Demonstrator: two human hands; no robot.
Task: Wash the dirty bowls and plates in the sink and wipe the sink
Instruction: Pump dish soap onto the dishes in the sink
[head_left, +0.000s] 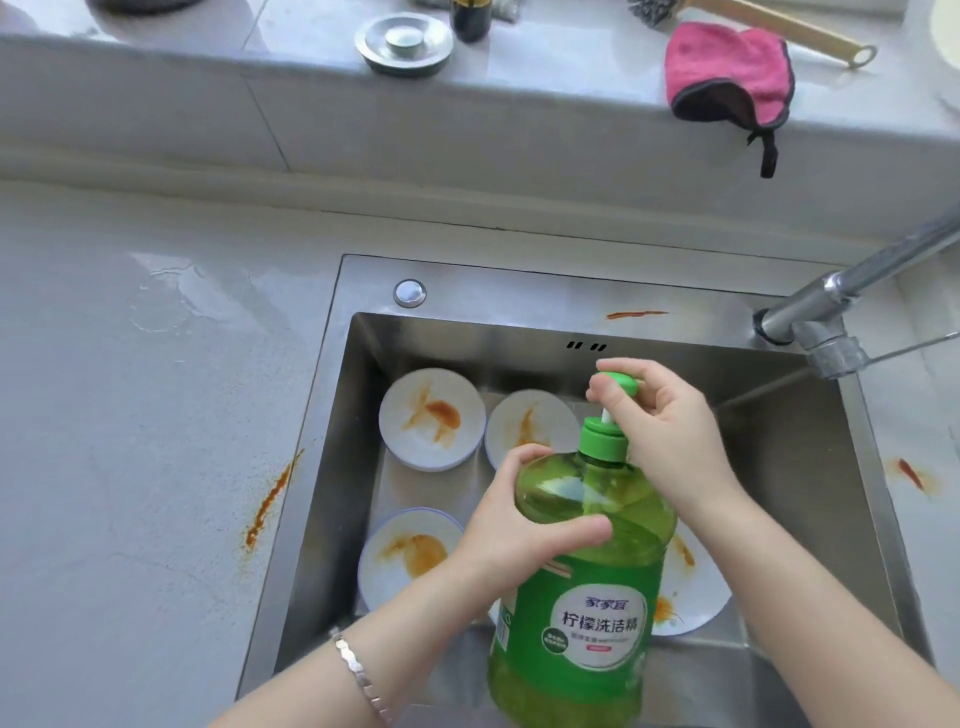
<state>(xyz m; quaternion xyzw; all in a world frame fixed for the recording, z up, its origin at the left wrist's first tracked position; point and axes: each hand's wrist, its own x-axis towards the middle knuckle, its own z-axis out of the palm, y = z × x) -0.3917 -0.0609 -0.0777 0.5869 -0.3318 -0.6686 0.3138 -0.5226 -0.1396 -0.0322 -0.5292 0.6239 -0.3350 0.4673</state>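
While our left hand (511, 530) and right hand (670, 421) grip the green plastic soap bottle (597, 618), stained white plates (431, 418) at ten o'clock lie unwashed.

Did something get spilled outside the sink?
Yes. Orange sauce streaks mark the counter left of the sink, its back rim and the counter on its right. A water puddle sits on the left counter too.

Steel sink (805, 467) below me, deep square basin, orange streak on back rim. Four white dishes on its floor, all smeared orange-brown: far-left plate (431, 418), far-middle plate (524, 423), near-left plate (402, 558) with bluish edge, near-right plate (693, 592) half hidden from me.
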